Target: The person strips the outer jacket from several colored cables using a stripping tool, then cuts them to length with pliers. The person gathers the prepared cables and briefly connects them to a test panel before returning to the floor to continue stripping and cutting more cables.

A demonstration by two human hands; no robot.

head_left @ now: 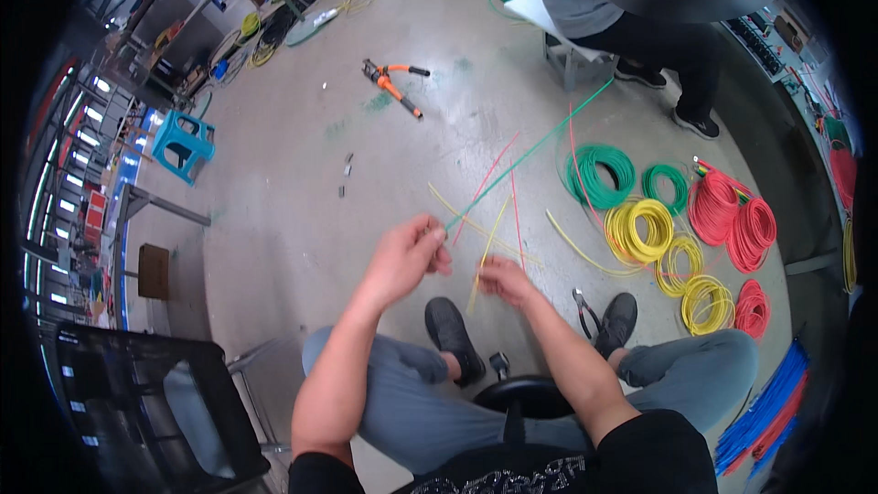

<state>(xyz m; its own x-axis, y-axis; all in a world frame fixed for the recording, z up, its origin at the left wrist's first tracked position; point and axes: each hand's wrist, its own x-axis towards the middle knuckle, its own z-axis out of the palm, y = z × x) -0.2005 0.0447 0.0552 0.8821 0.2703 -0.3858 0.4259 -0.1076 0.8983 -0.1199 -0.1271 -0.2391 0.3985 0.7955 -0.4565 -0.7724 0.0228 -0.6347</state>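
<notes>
My left hand [407,256] is closed in a pinch on one end of a long green wire [526,157]. The wire runs up and away to the right, toward the white seat. Just right of it, my right hand [506,282] is closed, fingers curled, with a short yellow wire [494,230] running through its fingertips. Beyond the hands, thin red wires [517,220] and other yellow strands cross one another over the grey floor. Cutting pliers [586,313] lie beside my right shoe.
Green coils [600,177], yellow coils [638,230] and red coils [716,209] lie at right. An orange-handled cutter [393,88] rests ahead. A blue stool [185,144] and black chair [160,402] stand left. Another person [631,9] sits at far right. Blue wires [764,407] lie near right.
</notes>
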